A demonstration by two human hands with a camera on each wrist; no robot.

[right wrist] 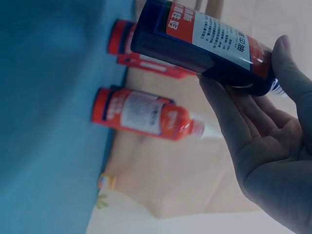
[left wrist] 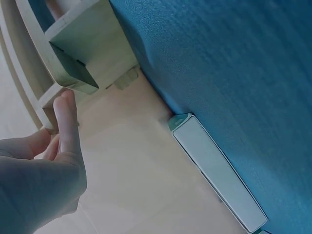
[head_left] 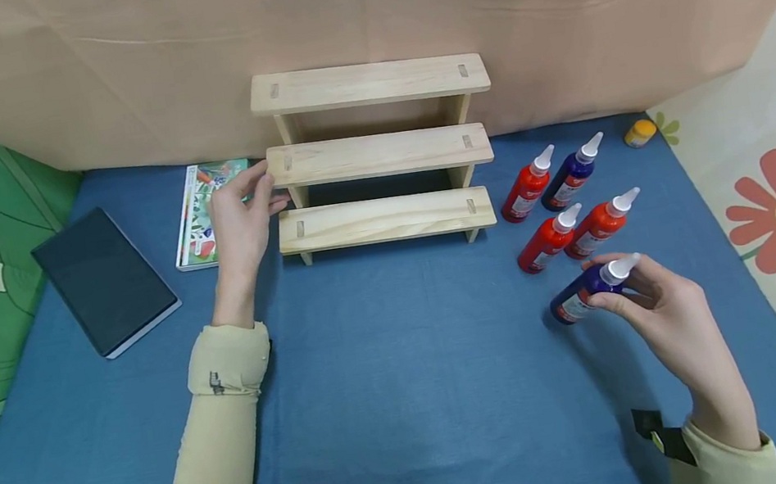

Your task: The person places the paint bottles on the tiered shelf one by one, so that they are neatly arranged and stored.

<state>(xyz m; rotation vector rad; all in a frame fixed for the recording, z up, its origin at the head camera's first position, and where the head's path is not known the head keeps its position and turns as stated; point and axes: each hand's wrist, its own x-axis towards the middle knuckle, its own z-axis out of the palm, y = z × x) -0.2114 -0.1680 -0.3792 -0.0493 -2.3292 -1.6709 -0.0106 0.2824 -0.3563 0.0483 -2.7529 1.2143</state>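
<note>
Right hand is gripping one blue bottle, nozzle up, while the wooden stand is sitting leftward and farther off, running side to side, left hand pinching its left end.

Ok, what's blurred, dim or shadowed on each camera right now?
Head: clear and bright, with a soft shadow on the blue tablecloth beside the right hand; left wrist: dim and bluish, the left hand in shade; right wrist: the blue nozzle bottle fairly sharp, the red nozzle bottles beyond it blurred.
</note>
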